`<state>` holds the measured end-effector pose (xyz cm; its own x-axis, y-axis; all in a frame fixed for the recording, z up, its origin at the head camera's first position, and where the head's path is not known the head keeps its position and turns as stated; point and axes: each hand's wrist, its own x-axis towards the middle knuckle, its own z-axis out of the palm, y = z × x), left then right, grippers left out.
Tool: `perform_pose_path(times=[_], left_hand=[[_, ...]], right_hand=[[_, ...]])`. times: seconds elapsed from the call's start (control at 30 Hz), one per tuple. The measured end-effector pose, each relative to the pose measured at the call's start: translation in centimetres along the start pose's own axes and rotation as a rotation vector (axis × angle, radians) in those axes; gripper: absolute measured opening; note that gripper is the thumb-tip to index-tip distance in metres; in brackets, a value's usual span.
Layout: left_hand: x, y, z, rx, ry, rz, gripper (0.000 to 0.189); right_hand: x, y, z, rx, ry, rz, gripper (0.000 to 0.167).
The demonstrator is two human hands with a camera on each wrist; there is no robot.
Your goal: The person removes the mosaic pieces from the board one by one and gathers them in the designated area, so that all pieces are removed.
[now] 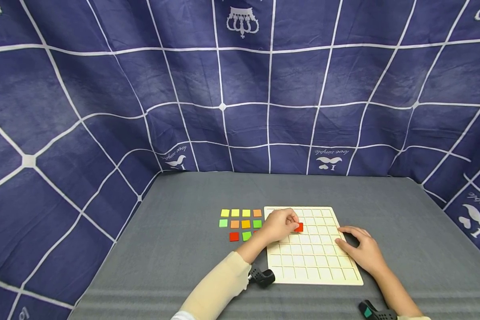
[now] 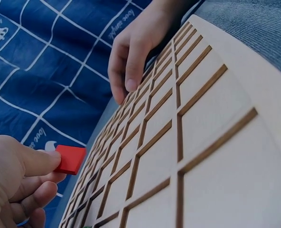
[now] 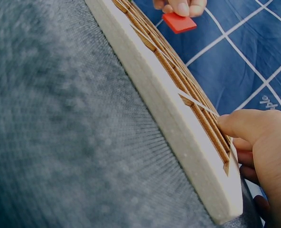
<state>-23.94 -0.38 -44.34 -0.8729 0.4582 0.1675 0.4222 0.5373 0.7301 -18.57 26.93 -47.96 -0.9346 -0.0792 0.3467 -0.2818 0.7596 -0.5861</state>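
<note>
My left hand [image 1: 279, 225] pinches a small red square tile [image 1: 299, 227] between thumb and fingers, over the upper middle of a pale wooden grid board [image 1: 314, 282]. In the left wrist view the red tile [image 2: 71, 159] is held up above the grooved cells. At the board's right edge, my right hand [image 1: 363, 252] rests with thumb and forefinger spread apart, touching the rim. The right wrist view has the right thumb [image 3: 238, 124] on the board's edge and the other fingers partly hidden beside it.
Left of the board lie rows of small square tiles: yellow tiles [image 1: 235, 213], orange tiles [image 1: 234, 223], green tiles [image 1: 246, 235] and a red one [image 1: 234, 236]. My left forearm partly covers that group. Grey cloth [image 1: 176, 249] covers the table; a blue curtain [image 1: 244, 80] hangs behind.
</note>
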Motion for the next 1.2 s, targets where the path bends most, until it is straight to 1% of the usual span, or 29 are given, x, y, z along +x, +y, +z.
perform_pose_path(times=[0.23,0.47,0.67,0.77,1.0,1.2], left_hand=[[-0.6,-0.4,-0.8,0.001,0.003,0.006,0.004],[-1.1,-1.1,-1.5,-0.016,0.000,0.007,0.004],[-1.8,-1.5,-2.1,-0.057,0.000,-0.026,0.005],[-2.0,-1.8,-2.4,-0.060,0.005,-0.031,0.005],[-2.3,-2.3,-3.0,-0.055,0.034,-0.021,0.005],[-2.9,-2.7,-3.7,-0.058,0.046,-0.016,0.007]], right_hand=[[-0.1,0.0,0.0,-0.001,-0.002,0.001,0.035],[-0.1,0.1,0.1,-0.001,0.003,-0.005,0.035],[-0.1,0.1,0.0,-0.006,-0.010,0.003,0.036],[-0.1,0.2,0.0,-0.007,-0.008,-0.001,0.036],[0.0,0.2,0.0,-0.008,0.005,-0.007,0.035],[0.0,0.1,0.0,-0.008,-0.004,-0.010,0.036]])
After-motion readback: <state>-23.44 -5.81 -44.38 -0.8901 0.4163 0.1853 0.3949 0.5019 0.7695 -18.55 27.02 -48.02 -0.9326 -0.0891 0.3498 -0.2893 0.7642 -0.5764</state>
